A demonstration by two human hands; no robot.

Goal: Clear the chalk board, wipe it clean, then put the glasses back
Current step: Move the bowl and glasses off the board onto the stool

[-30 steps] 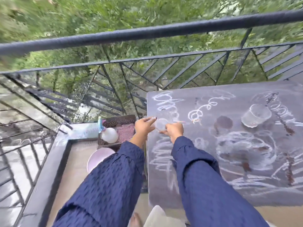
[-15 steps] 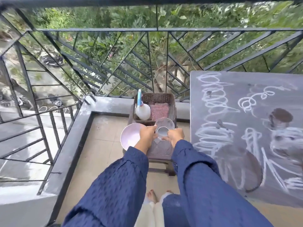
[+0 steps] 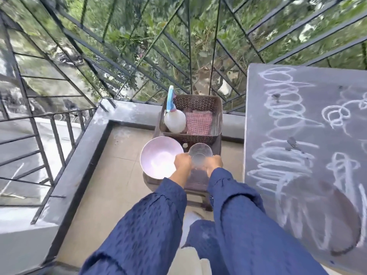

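Holds a clear glass (image 3: 200, 155) between both hands, mouth up, left of the chalk board (image 3: 317, 92) and off it. Pinches its left wall with the left grip (image 3: 182, 163), curled in against the side. Pinches its right wall with the right grip (image 3: 214, 163), curled likewise. Resting on the low dark table (image 3: 195, 183) below, or held just over it: cannot tell.

Just left of the glass, right beside the left grip, a pale pink bowl (image 3: 160, 157), open side up, on the same table. Just beyond the glass, at the far end of that table, a dark perforated basket (image 3: 190, 137). In its left half a white spray bottle (image 3: 174, 121) with a blue trigger head; in its right half a pink checked cloth (image 3: 198, 123), right beside the bottle.

On the right, the chalk board lying flat and grey, covered in white chalk loops and scribbles, with a large dark round patch (image 3: 325, 215) toward its near end and small dark specks among the loops.

From the near edge, two dark blue sleeves (image 3: 139, 225) reaching forward. Under everything, a beige tiled floor (image 3: 119, 185). Along the far and left sides, a grey ledge (image 3: 129, 114) topped by a black metal railing (image 3: 189, 56), green leaves behind it.
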